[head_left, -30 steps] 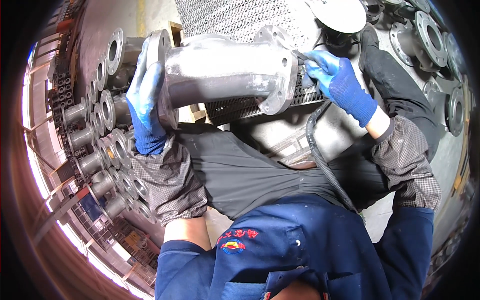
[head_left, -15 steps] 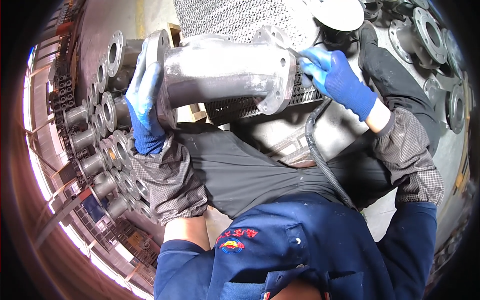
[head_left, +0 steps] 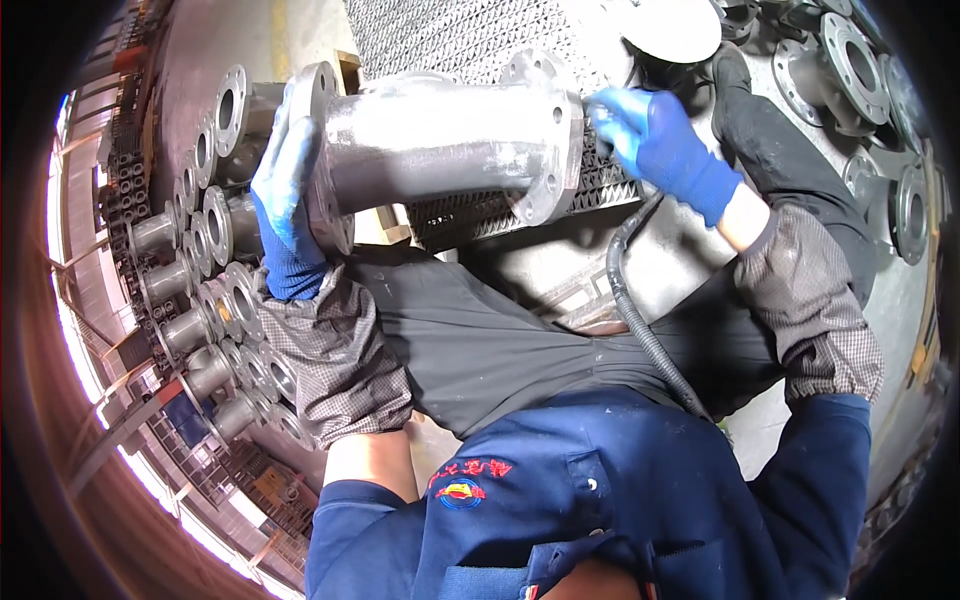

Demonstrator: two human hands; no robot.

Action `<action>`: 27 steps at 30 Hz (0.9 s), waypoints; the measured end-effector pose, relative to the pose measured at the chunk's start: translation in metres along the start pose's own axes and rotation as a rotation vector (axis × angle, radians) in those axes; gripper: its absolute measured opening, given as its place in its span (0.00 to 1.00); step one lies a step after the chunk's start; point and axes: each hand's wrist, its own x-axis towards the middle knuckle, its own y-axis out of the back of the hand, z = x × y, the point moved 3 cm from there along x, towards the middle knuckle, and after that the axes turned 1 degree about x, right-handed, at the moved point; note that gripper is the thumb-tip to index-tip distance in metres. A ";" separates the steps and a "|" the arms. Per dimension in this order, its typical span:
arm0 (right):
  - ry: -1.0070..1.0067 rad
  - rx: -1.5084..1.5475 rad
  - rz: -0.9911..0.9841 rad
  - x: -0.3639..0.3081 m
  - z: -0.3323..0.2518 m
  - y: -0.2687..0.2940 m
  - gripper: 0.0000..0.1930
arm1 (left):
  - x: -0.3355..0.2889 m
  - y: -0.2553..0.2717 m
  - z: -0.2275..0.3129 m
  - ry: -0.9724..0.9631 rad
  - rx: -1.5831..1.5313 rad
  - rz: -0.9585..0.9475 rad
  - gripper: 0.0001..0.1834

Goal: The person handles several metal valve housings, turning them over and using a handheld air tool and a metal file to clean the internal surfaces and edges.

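Note:
A grey flanged pipe point(head_left: 430, 150) lies crosswise in front of me, with a round bolt-holed flange at each end and another at its far side. My left hand point(head_left: 288, 170), in a blue glove, grips the left flange point(head_left: 318, 110), its fingers along the outer face. Just beyond the right flange point(head_left: 565, 150), my gloved right hand point(head_left: 655, 145) is closed around a hand tool fed by a black ribbed hose point(head_left: 622, 270). The glove hides most of the tool, so its exact kind does not show. The pipe rests over a metal grating point(head_left: 470, 222).
Rows of flanged pipes point(head_left: 215, 225) stand on the left. More flanged fittings point(head_left: 850, 70) lie at the far right, near my outstretched leg. A round white disc-shaped top point(head_left: 670, 28) is beyond the grating. The hose runs down across my lap.
My right hand has shifted slightly left and nearer along the right flange. The pipe's right end has moved a little to the left. My left hand keeps its hold.

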 end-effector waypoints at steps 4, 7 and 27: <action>0.245 -0.073 -0.032 -0.022 -0.017 -0.014 0.11 | -0.006 0.003 0.001 0.174 -0.139 0.085 0.24; -0.135 0.598 0.131 -0.022 -0.016 -0.008 0.16 | -0.009 -0.009 -0.004 0.737 -0.678 0.239 0.26; -0.520 0.807 0.403 0.034 0.062 -0.031 0.12 | 0.036 -0.025 0.025 0.027 0.013 0.139 0.28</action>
